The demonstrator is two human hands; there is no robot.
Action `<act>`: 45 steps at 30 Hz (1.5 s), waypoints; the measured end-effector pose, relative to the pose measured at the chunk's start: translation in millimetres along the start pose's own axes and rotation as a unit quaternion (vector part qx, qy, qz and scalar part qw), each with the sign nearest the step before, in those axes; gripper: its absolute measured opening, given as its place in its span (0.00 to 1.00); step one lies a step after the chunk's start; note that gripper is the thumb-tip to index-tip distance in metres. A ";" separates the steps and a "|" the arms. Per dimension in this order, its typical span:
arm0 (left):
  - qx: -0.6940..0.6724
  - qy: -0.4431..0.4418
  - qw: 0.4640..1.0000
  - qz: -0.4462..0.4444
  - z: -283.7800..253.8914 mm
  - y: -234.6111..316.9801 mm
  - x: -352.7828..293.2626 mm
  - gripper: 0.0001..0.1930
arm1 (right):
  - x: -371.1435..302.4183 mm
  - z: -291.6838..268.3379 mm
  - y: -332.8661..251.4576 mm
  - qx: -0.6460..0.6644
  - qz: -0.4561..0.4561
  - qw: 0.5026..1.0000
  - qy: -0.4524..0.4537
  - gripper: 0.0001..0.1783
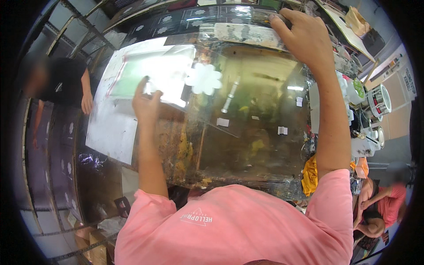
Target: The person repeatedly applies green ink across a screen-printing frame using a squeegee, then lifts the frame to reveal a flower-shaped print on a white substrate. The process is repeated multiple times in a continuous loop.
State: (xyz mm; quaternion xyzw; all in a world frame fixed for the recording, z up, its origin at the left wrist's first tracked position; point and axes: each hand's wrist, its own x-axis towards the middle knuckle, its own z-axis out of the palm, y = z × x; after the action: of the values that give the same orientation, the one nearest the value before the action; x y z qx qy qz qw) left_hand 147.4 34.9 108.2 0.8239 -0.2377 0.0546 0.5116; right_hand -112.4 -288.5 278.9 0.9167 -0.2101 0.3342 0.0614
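Note:
A thin clear plastic sheet, marked with a white flower shape, hangs between my hands above the work table. My left hand is slightly blurred, its thumb and finger closed on the near left part of the sheet. Beneath that hand lies a stack of shiny clear plastic sheets with a green tint, on white paper. At the far side my right hand reaches out, thumb and finger pinching the sheet's far right part. Glare hides much of the sheet's outline.
A glossy yellowish-brown panel with small white tape pieces covers the table's right half. A yellow cloth lies at its near right corner. Tubs crowd the right. One person stands left; another sits lower right.

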 end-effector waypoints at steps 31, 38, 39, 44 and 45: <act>0.291 -0.156 0.931 0.157 5.0 -8.2 37.2 0.27 | -1.2 3.3 1.7 -0.012 0.007 1.000 0.000 0.27; 0.265 -0.327 0.875 0.239 101.3 58.7 -51.9 0.30 | -0.2 0.0 -1.9 0.023 0.012 0.999 0.023 0.26; 0.245 -0.322 0.869 0.284 121.7 59.2 -73.8 0.34 | 1.0 -0.8 -2.0 0.041 0.015 0.999 0.028 0.27; 0.215 -0.410 0.803 0.374 201.8 54.4 -150.5 0.65 | 0.9 -1.8 -3.2 0.020 0.003 0.999 0.039 0.27; 0.179 -0.399 0.809 0.393 215.2 56.1 -157.9 0.66 | 1.0 -1.7 -3.4 0.021 -0.003 0.999 0.043 0.28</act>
State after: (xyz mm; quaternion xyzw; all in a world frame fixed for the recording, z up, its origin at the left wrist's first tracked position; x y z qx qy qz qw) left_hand -49.8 -119.4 0.3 0.6862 -0.7107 -0.0407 0.1498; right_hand -111.2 -285.3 281.0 0.9030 -0.1979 0.3778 0.0523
